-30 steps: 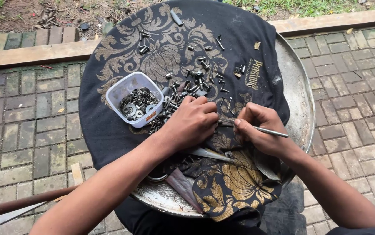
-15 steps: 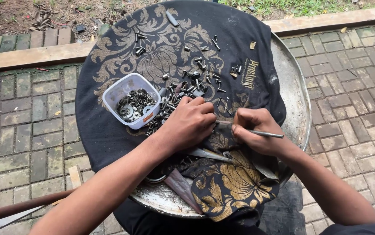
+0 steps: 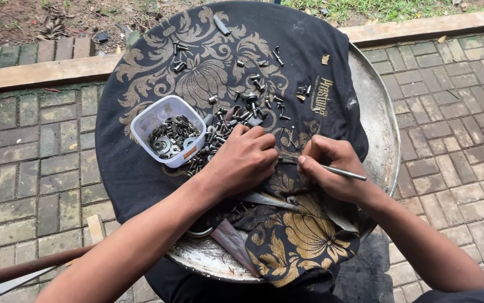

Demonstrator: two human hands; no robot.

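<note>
A black cloth with gold floral print (image 3: 141, 174) covers a round metal tray (image 3: 374, 118). Several small screws, bolts and nuts (image 3: 253, 104) lie scattered on it. My left hand (image 3: 244, 160) rests palm down on the pile of hardware, fingers curled; what is under them is hidden. My right hand (image 3: 331, 171) pinches a thin metal rod (image 3: 343, 172) that sticks out to the right. A clear plastic tub (image 3: 169, 134) holding washers and nuts stands just left of my left hand.
The tray sits on a brick-paved ground (image 3: 455, 112). A concrete kerb (image 3: 34, 73) runs along the back, with dirt and grass beyond. A brown pipe (image 3: 23, 268) and a pale wooden piece (image 3: 96, 227) lie at the lower left.
Both hands stay in almost the same spot on the cloth. The view has shifted slightly; my left hand's fingers have moved a little over the hardware.
</note>
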